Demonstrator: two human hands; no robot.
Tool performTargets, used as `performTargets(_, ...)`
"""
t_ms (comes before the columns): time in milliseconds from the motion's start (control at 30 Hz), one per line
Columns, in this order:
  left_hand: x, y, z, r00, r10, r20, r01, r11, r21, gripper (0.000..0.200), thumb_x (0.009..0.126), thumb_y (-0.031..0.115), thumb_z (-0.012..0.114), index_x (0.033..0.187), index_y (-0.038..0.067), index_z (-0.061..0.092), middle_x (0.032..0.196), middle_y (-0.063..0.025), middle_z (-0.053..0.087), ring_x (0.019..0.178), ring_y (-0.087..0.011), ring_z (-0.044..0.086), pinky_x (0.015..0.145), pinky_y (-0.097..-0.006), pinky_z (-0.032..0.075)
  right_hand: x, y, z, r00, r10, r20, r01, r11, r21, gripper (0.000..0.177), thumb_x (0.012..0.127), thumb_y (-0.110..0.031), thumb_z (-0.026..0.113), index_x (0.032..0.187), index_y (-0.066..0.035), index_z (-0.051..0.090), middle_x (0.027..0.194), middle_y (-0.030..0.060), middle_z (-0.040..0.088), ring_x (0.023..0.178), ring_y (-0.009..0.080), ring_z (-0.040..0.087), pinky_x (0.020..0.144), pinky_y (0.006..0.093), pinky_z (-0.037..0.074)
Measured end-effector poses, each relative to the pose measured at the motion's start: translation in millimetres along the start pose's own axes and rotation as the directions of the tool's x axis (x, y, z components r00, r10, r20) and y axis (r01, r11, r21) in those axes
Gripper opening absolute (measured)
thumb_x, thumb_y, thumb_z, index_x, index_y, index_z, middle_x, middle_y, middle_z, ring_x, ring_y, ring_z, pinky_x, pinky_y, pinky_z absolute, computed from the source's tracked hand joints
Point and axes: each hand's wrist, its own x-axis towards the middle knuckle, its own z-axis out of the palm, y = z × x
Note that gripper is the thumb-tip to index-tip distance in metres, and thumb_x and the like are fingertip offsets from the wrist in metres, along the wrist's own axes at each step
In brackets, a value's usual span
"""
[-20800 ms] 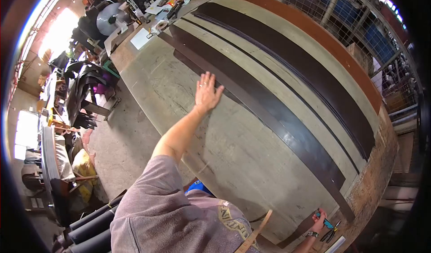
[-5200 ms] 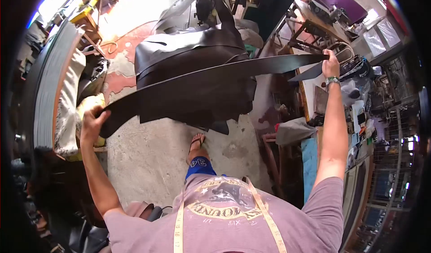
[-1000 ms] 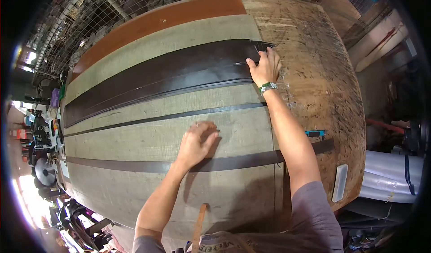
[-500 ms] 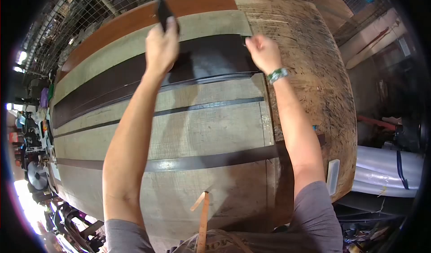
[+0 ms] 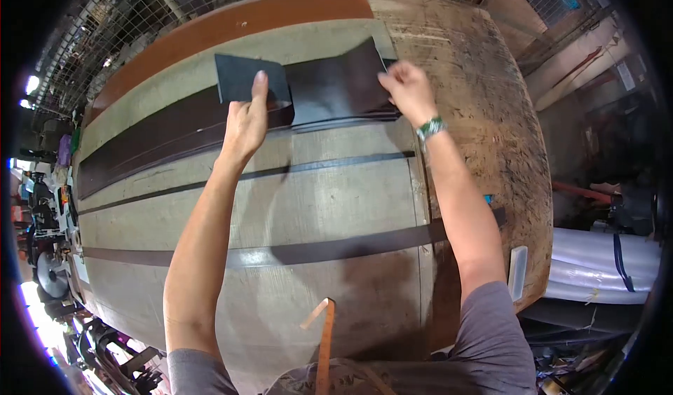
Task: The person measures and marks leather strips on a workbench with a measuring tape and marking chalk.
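Observation:
My left hand point(image 5: 247, 123) grips a dark rectangular piece point(image 5: 245, 79) with a blue-grey face, thumb on top, above the dark brown sheets. My right hand point(image 5: 410, 93) has its fingers pinched at the right end of the dark brown sheet point(image 5: 333, 83); that end is raised and curls up off the layers below. What exactly the fingertips hold is hard to see. A thin dark strip point(image 5: 329, 163) and a wider brown strip point(image 5: 315, 248) lie across the work surface nearer my body.
An orange-brown sheet point(image 5: 245, 20) lies at the far edge of the wooden table point(image 5: 484, 114). A white block point(image 5: 518, 274) rests at the right edge, beside plastic-wrapped rolls point(image 5: 603, 265). An orange tape point(image 5: 326, 346) hangs at my chest.
My left hand has turned the dark piece so its broad face shows and lowered it. The right end of the brown sheet has lifted near my right hand, which has moved slightly down.

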Motion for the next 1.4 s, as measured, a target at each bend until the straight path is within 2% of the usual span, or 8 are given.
performTargets(200, -5, 6, 26, 0.869, 0.454, 0.198, -0.397, 0.877, -0.271, 0.060, 0.101, 0.037, 0.057, 0.152, 0.011, 0.039, 0.131, -0.0104, 0.058, 0.118, -0.0233, 0.055, 0.103, -0.0374, 0.044, -8, -169, 82, 0.970, -0.231, 0.073, 0.214, 0.959, 0.184, 0.022, 0.083, -0.023, 0.072, 0.087, -0.002, 0.069, 0.078, 0.0118, 0.069, 0.072, 0.0219, 0.066, 0.066, 0.0363, 0.053)
performTargets(267, 2, -17, 20, 0.980, -0.062, 0.190, 0.000, 0.950, 0.312, 0.066, 0.099, 0.039, 0.058, 0.154, 0.010, 0.037, 0.137, -0.0091, 0.055, 0.119, -0.0250, 0.057, 0.104, -0.0363, 0.044, -19, -183, 110, 0.959, -0.278, 0.061, 0.269, 0.955, 0.126, 0.025, 0.085, -0.027, 0.070, 0.091, -0.003, 0.070, 0.082, 0.0162, 0.070, 0.075, 0.0282, 0.068, 0.072, 0.0378, 0.054)
performTargets(400, 8, -30, 5, 0.988, -0.091, 0.125, 0.135, 0.902, -0.410, 0.064, 0.097, 0.048, 0.060, 0.137, -0.002, 0.057, 0.125, -0.0139, 0.064, 0.107, -0.0238, 0.067, 0.099, -0.0330, 0.048, -29, -158, 87, 0.920, -0.349, 0.178, 0.248, 0.870, 0.426, 0.029, 0.091, -0.031, 0.067, 0.094, -0.002, 0.071, 0.089, 0.0167, 0.072, 0.076, 0.0301, 0.070, 0.070, 0.0374, 0.054)
performTargets(500, -9, -12, -14, 0.995, -0.089, -0.040, 0.050, 0.814, -0.578, 0.062, 0.096, 0.040, 0.066, 0.129, -0.011, 0.054, 0.125, -0.0168, 0.059, 0.094, -0.0270, 0.068, 0.084, -0.0365, 0.060, -8, -53, 53, 0.910, -0.382, -0.162, 0.298, 0.873, -0.387, 0.035, 0.089, -0.034, 0.069, 0.099, 0.000, 0.071, 0.090, 0.0192, 0.070, 0.085, 0.0344, 0.067, 0.082, 0.0431, 0.053)
performTargets(600, -4, -31, -21, 0.992, -0.114, -0.053, 0.056, 0.775, -0.630, 0.060, 0.095, 0.037, 0.067, 0.130, -0.010, 0.053, 0.125, -0.0185, 0.057, 0.094, -0.0276, 0.067, 0.080, -0.0366, 0.063, -28, 29, 34, 0.983, -0.082, -0.167, -0.071, 0.664, -0.744, 0.043, 0.088, -0.038, 0.070, 0.108, 0.000, 0.069, 0.119, 0.0181, 0.063, 0.117, 0.0388, 0.053, 0.095, 0.0492, 0.045)
performTargets(800, -13, -16, -6, 0.994, -0.113, -0.001, 0.090, 0.794, -0.601, 0.067, 0.095, 0.043, 0.065, 0.133, -0.010, 0.051, 0.129, -0.0200, 0.056, 0.097, -0.0283, 0.067, 0.091, -0.0397, 0.058, -28, 17, 24, 0.983, 0.124, -0.136, -0.178, 0.825, -0.536, 0.039, 0.082, -0.028, 0.078, 0.109, -0.002, 0.066, 0.131, 0.0215, 0.055, 0.127, 0.0396, 0.044, 0.106, 0.0502, 0.038)
performTargets(1300, 0, -4, 1, 0.992, -0.127, 0.005, 0.118, 0.904, -0.410, 0.073, 0.093, 0.052, 0.063, 0.127, -0.013, 0.058, 0.123, -0.0193, 0.064, 0.090, -0.0270, 0.070, 0.098, -0.0422, 0.048, 29, -51, -14, 0.960, 0.262, 0.099, -0.227, 0.935, -0.273, 0.033, 0.078, -0.007, 0.081, 0.104, 0.007, 0.068, 0.074, 0.0102, 0.070, 0.053, 0.0131, 0.062, 0.049, 0.0303, 0.051)
performTargets(1400, -4, -2, 0, 0.993, -0.121, -0.001, 0.108, 0.887, -0.449, 0.071, 0.094, 0.050, 0.063, 0.128, -0.012, 0.058, 0.122, -0.0197, 0.064, 0.090, -0.0277, 0.070, 0.094, -0.0424, 0.050, 25, -21, -8, 0.877, 0.463, 0.131, -0.397, 0.850, -0.345, 0.028, 0.072, -0.013, 0.083, 0.091, 0.006, 0.073, 0.086, 0.0250, 0.073, 0.092, 0.0339, 0.072, 0.081, 0.0382, 0.056)
